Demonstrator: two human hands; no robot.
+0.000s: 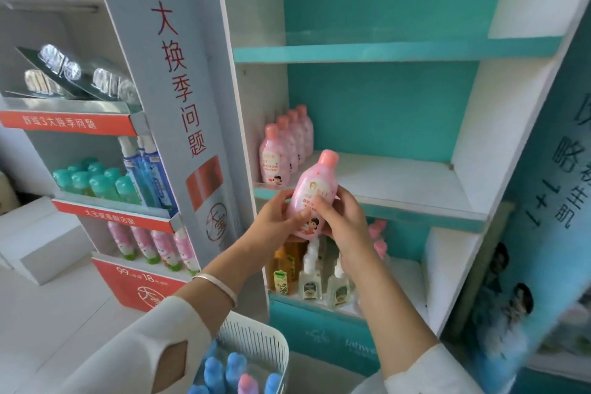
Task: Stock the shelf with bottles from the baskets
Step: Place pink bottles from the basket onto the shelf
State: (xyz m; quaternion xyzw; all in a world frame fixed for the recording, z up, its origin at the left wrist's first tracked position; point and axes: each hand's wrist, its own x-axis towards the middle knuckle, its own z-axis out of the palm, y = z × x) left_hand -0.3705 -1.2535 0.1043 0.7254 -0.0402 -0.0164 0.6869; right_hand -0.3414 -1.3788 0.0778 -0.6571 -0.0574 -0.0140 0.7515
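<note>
Pink bottle is held in both our hands, tilted with its cap toward one o'clock (label facing us), just in front of the middle shelf and not yet on it. Our left hand curls its fingers round the bottle's left flank. Our right hand wraps the lower right side.

At ten o'clock from it, a row of matching pink bottles runs back along the shelf's left wall. The basket, holding blue bottles, sits at six o'clock.

We judge the risk to be this: set down tilted, or swung too far left, the bottle could knock the front of the row and topple the rest. Its smooth body could also slip as one hand lets go.
</note>
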